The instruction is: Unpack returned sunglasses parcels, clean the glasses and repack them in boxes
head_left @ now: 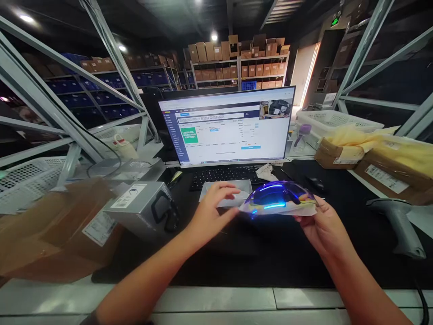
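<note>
While the blue-lensed glasses (275,195) sit in their clear bag, they hang just above the black desk mat (352,253), in front of the keyboard (225,174). The right hand (321,225) grips the bag from below at its right end, fingers curled under and thumb on the upper edge, closed on it. The left hand (211,212) reaches in from the left, fingers loosely spread and partly open, their tips at the bag's left end and over a small white box (226,192) that lies behind; whether they pinch the bag or only touch it cannot be told.

Just left of the left hand lies a grey carton (142,207) printed with a picture of glasses, and beyond it a blurred brown cardboard box (50,230) with a white label. Behind the keyboard stands a monitor (226,126) showing a lit page. A dark mouse (316,184) rests to the right of the glasses, and a grey handheld scanner (399,223) lies farther right on the mat. Open cardboard boxes with yellow packing (372,155) stand at the right rear, beside a white mesh basket (334,121).
</note>
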`<state>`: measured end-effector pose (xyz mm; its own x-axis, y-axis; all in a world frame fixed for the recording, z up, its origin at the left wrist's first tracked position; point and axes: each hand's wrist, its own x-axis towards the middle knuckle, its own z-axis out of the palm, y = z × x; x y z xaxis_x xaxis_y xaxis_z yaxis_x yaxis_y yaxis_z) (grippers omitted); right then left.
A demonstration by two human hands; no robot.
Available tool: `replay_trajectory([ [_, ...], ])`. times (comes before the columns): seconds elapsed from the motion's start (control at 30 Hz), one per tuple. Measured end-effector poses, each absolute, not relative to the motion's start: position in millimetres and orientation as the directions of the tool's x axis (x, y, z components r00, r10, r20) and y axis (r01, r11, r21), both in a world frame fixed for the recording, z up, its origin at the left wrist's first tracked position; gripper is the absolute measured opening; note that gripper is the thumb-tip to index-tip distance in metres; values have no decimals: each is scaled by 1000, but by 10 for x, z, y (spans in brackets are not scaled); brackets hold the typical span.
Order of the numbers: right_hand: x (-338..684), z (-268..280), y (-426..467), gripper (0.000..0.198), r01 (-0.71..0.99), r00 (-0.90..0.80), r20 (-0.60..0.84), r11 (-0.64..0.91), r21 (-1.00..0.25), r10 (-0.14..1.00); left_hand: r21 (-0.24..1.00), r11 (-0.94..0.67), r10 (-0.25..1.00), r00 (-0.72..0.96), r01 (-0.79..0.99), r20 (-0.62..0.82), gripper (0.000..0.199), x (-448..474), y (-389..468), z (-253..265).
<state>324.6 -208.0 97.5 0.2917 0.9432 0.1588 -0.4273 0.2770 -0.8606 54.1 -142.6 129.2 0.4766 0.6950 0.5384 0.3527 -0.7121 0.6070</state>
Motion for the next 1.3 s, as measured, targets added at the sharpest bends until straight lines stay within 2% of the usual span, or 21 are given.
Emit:
replay_trajectory([
  [0.1, 3348, 966, -2042, 32, -382, 419, 215, 387, -839, 882, 412, -644, 749, 421, 644, 512, 30, 432, -1160, 1212],
  [0.2, 3416, 934, -1992, 33, -314, 511, 246, 445, -838, 823, 299, -568, 801, 431, 767, 416, 23, 313, -952, 1140],
  [0.27, 3439, 910, -1957, 34, -300, 531, 236, 441, -846, 814, 314, -565, 815, 458, 763, 356, 6, 246, -915, 1129],
  [0.3, 3446, 900, -1943, 35, -298, 532, 228, 433, -851, 815, 339, -570, 813, 453, 749, 367, 9, 215, -932, 1136],
  [0.37, 3456, 886, -1927, 36, -296, 530, 219, 420, -858, 819, 387, -594, 778, 381, 706, 500, 13, 143, -1025, 1155],
  [0.47, 3470, 875, -1932, 36, -287, 529, 219, 416, -863, 820, 333, -717, 581, 261, 612, 771, 13, -9, -1234, 1132],
  [0.53, 3478, 873, -1939, 36, -289, 528, 216, 413, -864, 821, 219, -804, 455, 335, 553, 825, 21, -139, -1362, 1047],
  [0.6, 3479, 868, -1937, 36, -292, 528, 212, 411, -864, 822, 136, -853, 413, 492, 504, 767, 26, -278, -1455, 914],
  [0.67, 3475, 858, -1924, 38, -295, 523, 207, 403, -866, 827, 89, -857, 423, 594, 508, 685, 26, -416, -1512, 761],
  [0.8, 3453, 819, -1889, 41, -293, 488, 185, 360, -886, 853, 25, -773, 515, 603, 634, 609, 23, -661, -1572, 519],
  [0.93, 3441, 775, -1887, 39, -254, 449, 179, 318, -913, 875, 39, -624, 680, 517, 781, 520, 30, -749, -1678, 512],
  [1.07, 3450, 714, -1893, 35, -203, 355, 200, 284, -937, 913, 154, -562, 785, 465, 813, 410, 57, -503, -1870, 791],
  [1.2, 3421, 649, -1879, 36, -129, 270, 209, 251, -959, 940, 272, -578, 803, 477, 770, 357, 41, 28, -1973, 1101],
  [1.3, 3363, 626, -1871, 35, -77, 220, 223, 245, -966, 950, 300, -467, 876, 391, 832, 282, 22, 438, -1943, 1211],
])
